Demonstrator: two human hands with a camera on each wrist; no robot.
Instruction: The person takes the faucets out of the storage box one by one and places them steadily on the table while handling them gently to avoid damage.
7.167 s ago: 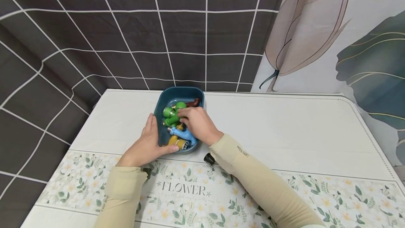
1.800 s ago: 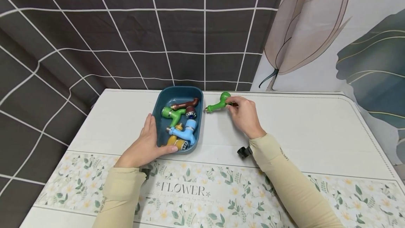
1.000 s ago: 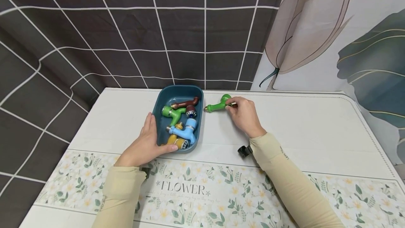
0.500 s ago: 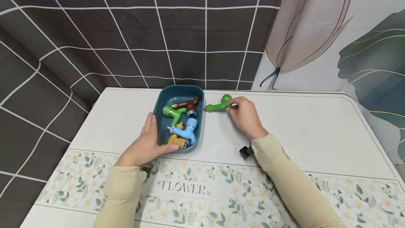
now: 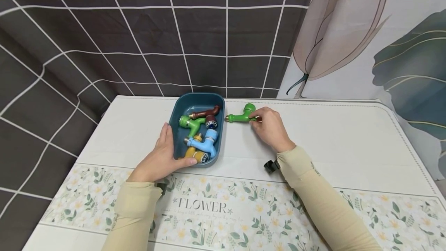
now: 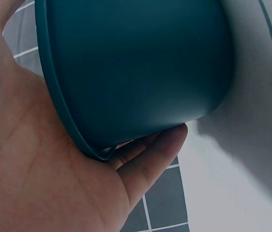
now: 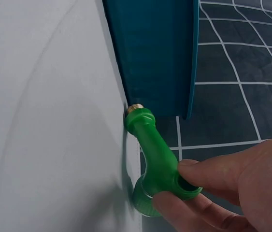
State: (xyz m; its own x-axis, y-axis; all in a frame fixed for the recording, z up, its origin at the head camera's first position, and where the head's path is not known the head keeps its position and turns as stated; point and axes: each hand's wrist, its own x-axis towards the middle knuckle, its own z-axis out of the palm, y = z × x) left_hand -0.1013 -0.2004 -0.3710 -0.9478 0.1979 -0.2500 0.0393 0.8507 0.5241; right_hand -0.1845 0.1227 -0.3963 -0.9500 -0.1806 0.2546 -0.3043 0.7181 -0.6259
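My left hand (image 5: 157,156) holds the near left corner of a dark teal plastic basin (image 5: 221,142), its thumb over the near rim and its fingers along the outer wall (image 6: 140,67). Inside lie a brown tap (image 5: 205,113), a green tap (image 5: 192,126), a light blue tap (image 5: 205,145) and a yellow tap (image 5: 197,155). To the right of the basin, my right hand (image 5: 271,128) pinches a second green tap (image 7: 157,157) by its spout end. That tap's brass threaded end points at the basin, and its knob faces the wall. The fingers partly cover the spout.
The table (image 5: 334,138) has a white cloth with a floral band and the word FLOWER. Behind it hangs a dark grid-patterned curtain (image 5: 205,30), with a leaf-print curtain (image 5: 348,42) at the right. A black wrist strap piece (image 5: 271,166) sits under the right wrist.
Earlier the right hand was inside the basin among the taps; now it holds a green tap to the right of it. Lately that tap has turned slightly. The left hand has stayed put.
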